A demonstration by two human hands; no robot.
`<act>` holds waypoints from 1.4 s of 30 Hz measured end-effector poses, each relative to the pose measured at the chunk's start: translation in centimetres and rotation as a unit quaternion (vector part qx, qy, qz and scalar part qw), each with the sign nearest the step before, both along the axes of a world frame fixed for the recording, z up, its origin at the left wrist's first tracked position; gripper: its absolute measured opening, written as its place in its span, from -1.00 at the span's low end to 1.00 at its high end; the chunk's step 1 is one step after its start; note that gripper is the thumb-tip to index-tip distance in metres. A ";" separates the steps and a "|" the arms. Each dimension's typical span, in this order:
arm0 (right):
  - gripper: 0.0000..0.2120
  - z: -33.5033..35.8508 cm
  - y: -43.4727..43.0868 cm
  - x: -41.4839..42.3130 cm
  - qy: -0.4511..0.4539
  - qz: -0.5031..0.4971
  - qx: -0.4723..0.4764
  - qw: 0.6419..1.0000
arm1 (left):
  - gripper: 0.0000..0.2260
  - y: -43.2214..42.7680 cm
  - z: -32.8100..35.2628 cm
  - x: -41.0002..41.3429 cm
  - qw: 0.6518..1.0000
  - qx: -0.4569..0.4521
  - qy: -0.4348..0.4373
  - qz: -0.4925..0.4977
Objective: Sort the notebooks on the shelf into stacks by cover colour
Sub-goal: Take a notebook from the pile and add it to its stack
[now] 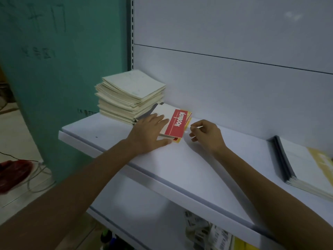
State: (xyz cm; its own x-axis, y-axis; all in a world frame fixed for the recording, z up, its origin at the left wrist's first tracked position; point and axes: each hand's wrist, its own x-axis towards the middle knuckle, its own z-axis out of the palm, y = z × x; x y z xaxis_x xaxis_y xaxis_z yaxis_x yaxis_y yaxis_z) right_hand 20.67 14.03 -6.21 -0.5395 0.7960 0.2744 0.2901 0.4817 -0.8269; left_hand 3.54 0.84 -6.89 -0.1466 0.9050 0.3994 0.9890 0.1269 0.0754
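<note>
The shelf (180, 159) is bare in the middle, from the pile (177, 123) to the grey stack (306, 168) at the right end. A hand can pass there from the front edge to the back panel (234, 87). The front left corner is free too. A tall cream stack (129, 92) takes the back left corner, and the pile touches its right side. The left hand (149, 134) lies flat on the pile. The right hand (207, 136), fingers curled, is just beside its right edge. A green wall (54, 78) closes the left side.
</note>
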 end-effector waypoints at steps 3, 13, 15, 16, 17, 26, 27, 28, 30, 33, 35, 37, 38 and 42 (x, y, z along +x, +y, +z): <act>-0.87 0.0 0.2 0.0 -0.013 -0.027 -0.026 0.999 | -0.43 0.3 0.1 -1.0 0.999 -0.010 0.004 -0.035; -0.78 1.7 -2.1 -2.1 0.070 -0.019 -0.307 0.949 | -0.53 0.4 0.0 -2.8 0.996 0.005 0.028 -0.090; -0.78 1.6 -2.7 -2.2 0.105 -0.043 -0.334 0.936 | -0.42 0.2 -0.1 -3.0 0.993 0.000 -0.023 -0.114; -0.78 1.6 -3.2 -2.0 0.119 -0.052 -0.336 0.933 | -0.33 -0.1 0.1 -2.8 0.989 -0.006 -0.073 -0.128; -0.79 1.8 -3.7 -1.7 0.133 -0.060 -0.330 0.933 | -0.23 0.0 0.1 -2.8 0.980 -0.002 -0.138 -0.143; -0.89 3.9 -8.9 3.2 0.242 -0.112 -0.235 0.935 | -0.59 1.7 2.7 -0.4 0.698 0.032 -0.697 -0.159; -0.89 4.0 -9.3 3.4 0.250 -0.110 -0.227 0.935 | -0.65 1.5 2.8 -0.2 0.653 -0.004 -0.738 -0.169; -0.88 4.1 -9.7 3.5 0.255 -0.110 -0.219 0.935 | -0.70 1.2 3.0 0.0 0.626 -0.034 -0.758 -0.180; -0.85 4.1 -9.9 3.5 0.259 -0.116 -0.207 0.936 | -0.79 0.7 3.3 0.1 0.626 -0.054 -0.754 -0.191; -0.74 4.0 -9.8 2.3 0.242 -0.123 -0.212 0.939 | -0.90 -0.1 4.4 -0.9 0.688 0.019 -0.698 -0.198; -0.70 3.7 -9.5 0.8 0.211 -0.148 -0.205 0.944 | -0.91 -1.1 5.5 -2.2 0.734 0.081 -0.644 -0.199; -0.76 2.9 -8.9 -1.3 0.132 -0.196 -0.131 0.963 | -0.90 -2.6 6.5 -3.9 0.757 0.129 -0.605 -0.213; -0.80 2.4 -8.5 -2.5 0.072 -0.217 -0.062 0.972 | -0.88 -3.4 6.9 -4.8 0.762 0.147 -0.591 -0.219; -0.72 0.8 -7.0 -8.2 -0.125 -0.154 0.152 0.968 | -0.85 -6.2 7.4 -8.1 0.775 0.185 -0.563 -0.217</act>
